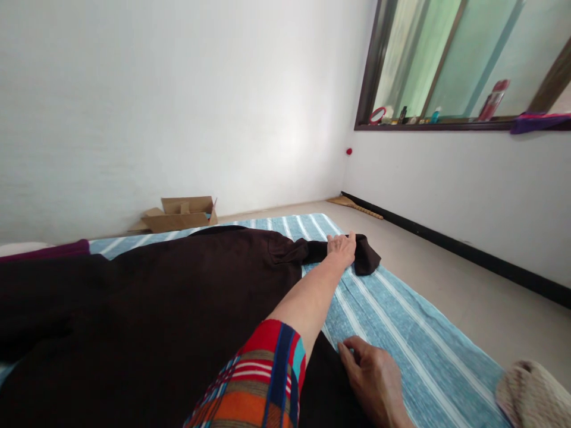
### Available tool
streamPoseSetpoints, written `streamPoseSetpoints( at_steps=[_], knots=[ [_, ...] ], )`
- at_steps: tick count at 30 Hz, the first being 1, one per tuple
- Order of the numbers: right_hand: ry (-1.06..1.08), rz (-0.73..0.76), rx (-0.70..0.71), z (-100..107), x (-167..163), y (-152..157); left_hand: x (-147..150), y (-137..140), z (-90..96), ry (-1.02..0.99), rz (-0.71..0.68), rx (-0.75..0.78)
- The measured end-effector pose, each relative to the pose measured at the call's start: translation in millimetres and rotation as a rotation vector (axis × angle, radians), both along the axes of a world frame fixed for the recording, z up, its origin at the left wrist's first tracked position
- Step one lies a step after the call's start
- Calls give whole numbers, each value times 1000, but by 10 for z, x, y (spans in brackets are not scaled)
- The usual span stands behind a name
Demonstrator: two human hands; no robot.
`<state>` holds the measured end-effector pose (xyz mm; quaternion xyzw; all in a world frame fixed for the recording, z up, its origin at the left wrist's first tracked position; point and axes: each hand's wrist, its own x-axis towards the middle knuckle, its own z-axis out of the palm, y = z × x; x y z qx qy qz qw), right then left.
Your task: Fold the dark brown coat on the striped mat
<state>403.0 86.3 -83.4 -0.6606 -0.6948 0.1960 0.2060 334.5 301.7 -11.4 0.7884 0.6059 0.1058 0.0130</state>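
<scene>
A dark brown long-sleeved top point(187, 297) lies spread over a blue-and-white striped sheet point(392, 315). One of its sleeves stretches out to the right, and the cuff end point(367, 255) is bent over near the sheet's edge. Reaching far forward, my left hand point(342, 249) has its fingers curled over that sleeve. My right hand point(375, 371) is nearer to me, at the top's right edge. Its thumb and forefinger are bent together against the dark cloth; the other fingers are mostly hidden.
An open cardboard box point(181, 221) stands by the back wall. A broom point(357, 206) lies on the floor along the right wall. Purple cloth point(71, 249) is at the far left, and a beige fluffy item point(533, 395) at the lower right. Bottles and a mirror point(377, 115) line the windowsill.
</scene>
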Motion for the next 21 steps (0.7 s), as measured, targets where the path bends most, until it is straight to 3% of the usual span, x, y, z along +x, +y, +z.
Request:
streamPoseSetpoints(
  at_steps=[13,21],
  knots=[
    [-52,9,-27,-4,-2,36,-157,-316,4,64,0,-188],
    [-7,11,-24,-24,18,28,116,-432,-31,31,-11,-161]
  ],
)
